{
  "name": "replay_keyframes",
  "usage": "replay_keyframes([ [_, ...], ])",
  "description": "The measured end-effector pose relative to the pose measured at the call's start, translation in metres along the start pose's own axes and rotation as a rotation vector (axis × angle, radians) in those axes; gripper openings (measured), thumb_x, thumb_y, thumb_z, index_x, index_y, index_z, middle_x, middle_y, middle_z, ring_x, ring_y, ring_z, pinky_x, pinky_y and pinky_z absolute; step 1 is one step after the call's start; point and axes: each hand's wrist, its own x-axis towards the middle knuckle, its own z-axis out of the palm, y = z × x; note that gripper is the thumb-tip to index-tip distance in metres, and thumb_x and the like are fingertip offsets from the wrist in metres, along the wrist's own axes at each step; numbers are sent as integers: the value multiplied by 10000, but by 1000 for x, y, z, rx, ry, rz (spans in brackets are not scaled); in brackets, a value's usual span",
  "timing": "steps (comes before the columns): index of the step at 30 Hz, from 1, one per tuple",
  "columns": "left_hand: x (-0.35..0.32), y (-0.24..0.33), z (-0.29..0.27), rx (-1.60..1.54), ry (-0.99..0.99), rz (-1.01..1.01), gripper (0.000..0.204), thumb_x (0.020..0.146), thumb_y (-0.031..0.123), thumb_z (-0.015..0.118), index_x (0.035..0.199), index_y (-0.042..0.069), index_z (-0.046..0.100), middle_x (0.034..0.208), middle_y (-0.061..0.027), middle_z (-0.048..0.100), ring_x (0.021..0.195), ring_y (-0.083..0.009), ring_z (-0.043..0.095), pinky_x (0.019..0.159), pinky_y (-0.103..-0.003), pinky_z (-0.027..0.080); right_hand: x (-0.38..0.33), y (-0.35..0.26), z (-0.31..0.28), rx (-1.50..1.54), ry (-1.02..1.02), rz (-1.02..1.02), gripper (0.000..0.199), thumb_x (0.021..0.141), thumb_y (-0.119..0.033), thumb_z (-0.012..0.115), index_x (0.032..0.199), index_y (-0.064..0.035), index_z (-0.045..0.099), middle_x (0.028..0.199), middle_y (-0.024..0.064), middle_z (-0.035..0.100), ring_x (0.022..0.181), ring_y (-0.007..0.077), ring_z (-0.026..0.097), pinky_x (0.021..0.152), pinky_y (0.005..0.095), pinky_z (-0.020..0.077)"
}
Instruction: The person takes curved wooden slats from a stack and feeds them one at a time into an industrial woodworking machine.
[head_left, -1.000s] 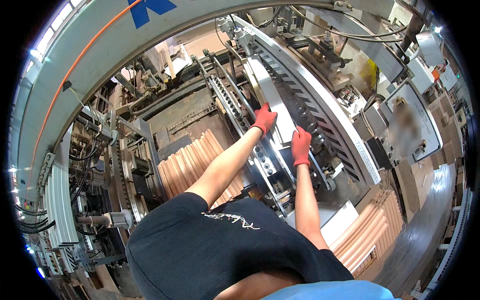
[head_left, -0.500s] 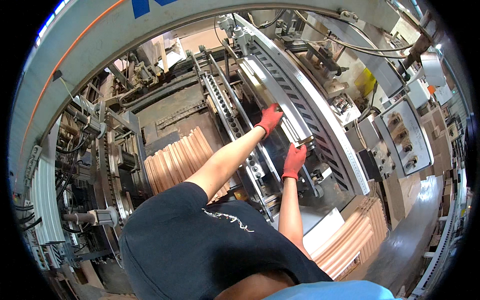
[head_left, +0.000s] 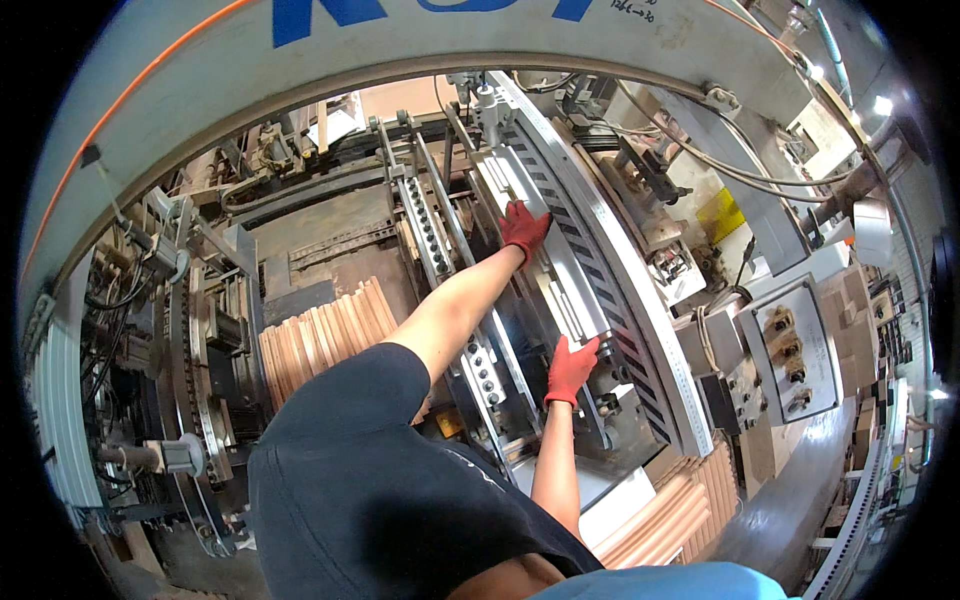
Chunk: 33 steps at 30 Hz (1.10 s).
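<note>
Both my hands wear red gloves and are at a long silvery metal plate (head_left: 566, 262) on a machine. My left hand (head_left: 525, 230) rests over the plate's middle with its fingers stretched out. Down at the near end, my right hand (head_left: 572, 370) touches the plate's edge, thumb and fingers apart. A narrow metal bar (head_left: 568, 308) lies along the plate's left side between the hands. To the left runs a rail with a row of black knobs (head_left: 428, 226). The undersides of my fingers are hidden.
Wooden strips (head_left: 328, 335) lie side by side at left, and more wooden strips (head_left: 655, 525) are stacked at lower right. A control box (head_left: 790, 348) stands at right. A large grey beam (head_left: 220, 110) arches overhead. A slotted metal rail (head_left: 625, 290) curves beyond the plate.
My left hand has moved up and left along the plate, its fingers now flatter. My right hand stays at the near end. The view has shifted, showing more of the overhead beam.
</note>
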Motion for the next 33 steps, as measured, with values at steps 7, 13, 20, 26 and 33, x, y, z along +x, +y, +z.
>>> replay_keyframes([
  [7, 6, -43, 20, -96, 289, 128, 774, 906, 440, 640, 1496, 59, 315, 1567, -263, 265, 1436, -455, 272, 1161, -501, 292, -1, 1, 5, -67, 21, -48, 743, 878, -310, 661, 1418, 83, 337, 1156, 304, 554, 1081, 452, 503, 915, 504, 430],
  [13, 5, -20, 27, -577, 308, -194, 789, 956, 413, 594, 1525, -11, 249, 1525, -308, 308, 1426, -428, 308, 1168, -460, 286, 6, -15, 1, -256, 18, -5, 502, 850, -312, 645, 1149, 67, 508, 1018, 244, 562, 1022, 437, 530, 861, 508, 443],
  [20, 27, -17, 9, -557, 540, -177, 497, 958, 419, 582, 1197, -12, 519, 1151, -270, 609, 985, -443, 622, 837, -526, 503, 6, -20, 8, -57, 91, -207, 331, 800, -206, 630, 1063, -11, 585, 1028, 195, 595, 1043, 397, 541, 890, 485, 458],
  [26, 20, -13, 22, -898, 271, -101, 577, 996, 490, 541, 1355, 52, 432, 1277, -198, 576, 1067, -325, 596, 907, -498, 504, 13, 20, -5, 136, 103, -29, 431, 818, -163, 645, 1179, 29, 510, 936, 151, 624, 830, 304, 647, 740, 396, 518],
  [33, 26, -49, 18, -1329, -66, -119, 682, 980, 519, 551, 1426, 48, 341, 1418, -185, 470, 1151, -322, 553, 1001, -495, 457, 31, 32, -7, 448, -20, 249, 214, 810, -137, 637, 914, 30, 556, 799, 133, 650, 676, 261, 653, 662, 384, 510],
])
